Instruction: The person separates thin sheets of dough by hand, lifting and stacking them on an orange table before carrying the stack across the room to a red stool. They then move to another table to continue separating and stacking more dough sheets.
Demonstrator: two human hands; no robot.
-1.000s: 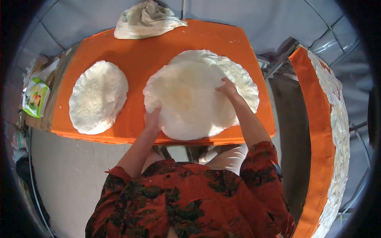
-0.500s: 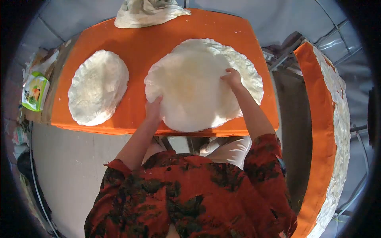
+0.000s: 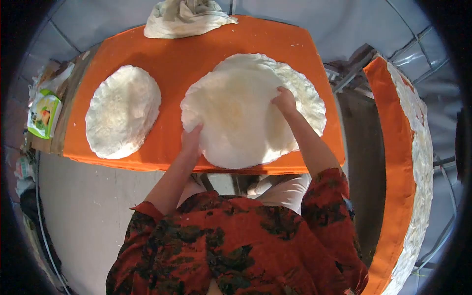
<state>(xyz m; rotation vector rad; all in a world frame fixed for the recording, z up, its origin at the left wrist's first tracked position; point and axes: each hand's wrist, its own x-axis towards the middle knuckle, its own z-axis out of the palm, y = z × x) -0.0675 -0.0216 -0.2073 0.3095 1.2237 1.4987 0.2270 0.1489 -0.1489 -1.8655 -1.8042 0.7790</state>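
A wide, thin, whitish round sheet (image 3: pixel 231 118), perhaps flatbread or dough, lies over a pile of similar round sheets (image 3: pixel 306 98) with ruffled edges. My left hand (image 3: pixel 191 140) holds its lower left edge, thumb on top and the other fingers mostly hidden beneath. On the right side, my right hand (image 3: pixel 285 101) pinches the sheet near its edge, above the pile. To the left stands a separate oval stack (image 3: pixel 123 113) of the same pale sheets, with neither hand on it.
An orange cloth covers the table (image 3: pixel 172 56). Crumpled off-white fabric (image 3: pixel 187 19) sits at the far edge. A green and white packet (image 3: pixel 44 115) lies on a wooden ledge at left. Along the right runs a second orange-covered surface (image 3: pixel 393 147) bearing more pale sheets (image 3: pixel 423 157).
Both hands keep their hold on the sheet, which has barely shifted. The whole scene sits slightly lower in the view.
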